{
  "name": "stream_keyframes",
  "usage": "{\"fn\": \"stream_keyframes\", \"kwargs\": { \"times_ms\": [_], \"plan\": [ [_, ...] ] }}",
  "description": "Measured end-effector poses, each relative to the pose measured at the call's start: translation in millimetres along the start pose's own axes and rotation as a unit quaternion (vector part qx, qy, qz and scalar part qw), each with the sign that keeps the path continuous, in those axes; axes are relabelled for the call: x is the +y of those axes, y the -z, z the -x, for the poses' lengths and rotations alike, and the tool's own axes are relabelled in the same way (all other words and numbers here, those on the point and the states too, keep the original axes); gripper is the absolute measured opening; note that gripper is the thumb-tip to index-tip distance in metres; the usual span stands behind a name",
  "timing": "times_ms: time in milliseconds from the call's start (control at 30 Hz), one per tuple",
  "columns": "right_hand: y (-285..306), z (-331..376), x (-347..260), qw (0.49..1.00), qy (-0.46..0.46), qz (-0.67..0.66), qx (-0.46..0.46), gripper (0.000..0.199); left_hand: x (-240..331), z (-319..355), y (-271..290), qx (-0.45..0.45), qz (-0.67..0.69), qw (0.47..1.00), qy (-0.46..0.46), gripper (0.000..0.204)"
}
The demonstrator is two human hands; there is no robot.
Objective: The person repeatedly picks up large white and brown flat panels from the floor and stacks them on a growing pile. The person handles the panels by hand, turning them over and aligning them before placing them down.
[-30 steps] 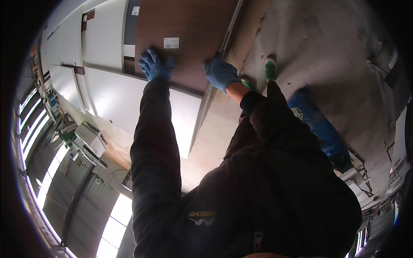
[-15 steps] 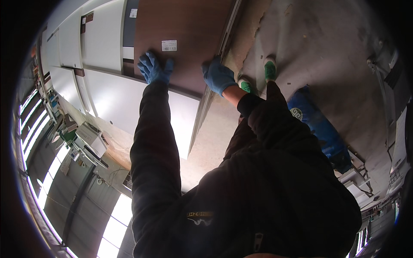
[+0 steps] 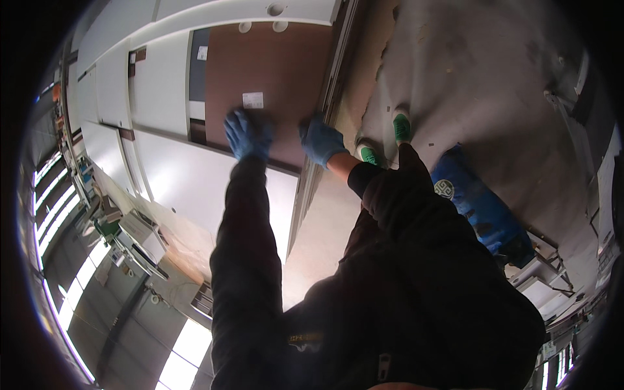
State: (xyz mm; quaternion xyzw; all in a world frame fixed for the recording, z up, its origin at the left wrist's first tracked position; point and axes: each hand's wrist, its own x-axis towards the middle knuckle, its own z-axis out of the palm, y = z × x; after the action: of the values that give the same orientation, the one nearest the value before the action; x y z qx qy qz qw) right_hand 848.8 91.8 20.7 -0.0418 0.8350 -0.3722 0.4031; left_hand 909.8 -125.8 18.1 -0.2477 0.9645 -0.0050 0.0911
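Looking down past our dark sleeves, we see both our hands in blue gloves laid on a brown panel (image 3: 273,71) that lies flat among white panels (image 3: 162,97). Our left hand (image 3: 247,135) rests spread, fingers wide, on the brown surface just below a small white label (image 3: 253,99). Our right hand (image 3: 322,140) sits at the panel's right edge, fingers curled over it beside a long metal rail (image 3: 335,71). Just right of that hand are our green shoes (image 3: 402,127) on a grey floor (image 3: 487,78). A blue bag (image 3: 478,208) lies near the shoes.
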Motion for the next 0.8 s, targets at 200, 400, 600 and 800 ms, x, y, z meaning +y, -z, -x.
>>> {"fn": "stream_keyframes", "kwargs": {
  "times_ms": [200,400,600,800],
  "plan": [
    [-1.2,-2.5,-3.6,0.999,-0.020,0.006,-0.025,0.082,10.0,23.6,-10.8,0.011,0.026,0.999,-0.044,0.113],
    [-6.6,-3.7,-2.7,0.999,-0.027,0.006,-0.029,0.083,6.0,20.5,-11.9,0.022,0.017,0.997,-0.065,0.115],
    [-8.9,-12.2,-0.7,0.990,0.060,0.081,-0.098,0.072,6.2,19.0,-11.7,0.012,0.029,0.998,-0.049,0.118],
    [5.6,-5.9,-9.6,0.997,-0.026,0.008,-0.077,0.055,11.9,23.9,-2.8,0.026,0.022,0.997,-0.062,0.114]
  ]
}}
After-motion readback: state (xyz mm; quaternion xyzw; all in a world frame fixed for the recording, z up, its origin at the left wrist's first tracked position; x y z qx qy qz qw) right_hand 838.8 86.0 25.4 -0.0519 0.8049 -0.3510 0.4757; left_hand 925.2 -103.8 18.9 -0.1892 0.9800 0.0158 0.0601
